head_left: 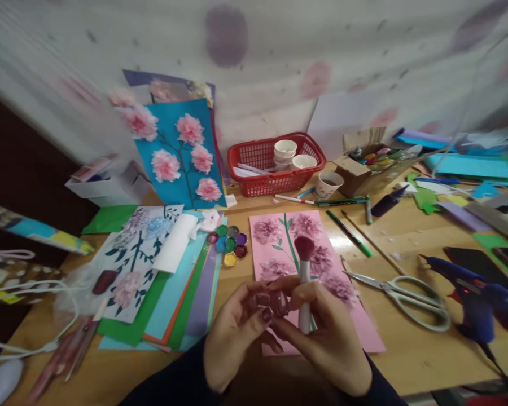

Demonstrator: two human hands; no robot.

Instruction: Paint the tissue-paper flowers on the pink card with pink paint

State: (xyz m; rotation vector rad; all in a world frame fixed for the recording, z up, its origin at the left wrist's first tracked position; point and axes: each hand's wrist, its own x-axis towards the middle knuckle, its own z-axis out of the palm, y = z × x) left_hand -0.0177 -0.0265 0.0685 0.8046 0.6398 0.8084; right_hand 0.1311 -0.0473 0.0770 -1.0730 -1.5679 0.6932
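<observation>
My left hand (236, 334) is closed around a small purplish clear jar (260, 302) in front of my body. My right hand (331, 337) grips a makeup brush (305, 249) upright, its dark pink bristles pointing up and away. The fingertips of this hand also touch the right end of the jar, where a rounded part shows; I cannot tell whether that is a loose lid. Beneath both hands lies a pink sheet (370, 334) with purplish-pink paper flowers (267, 230) and a green painted stem (295, 255).
White-handled scissors (415, 299) and a blue glue gun (476, 293) lie on the right. Paint pots (229, 245) and stacked coloured papers (201, 310) are on the left. Behind stand a red basket (254, 185), a paper cup (329, 184) and a blue flower picture (169, 194).
</observation>
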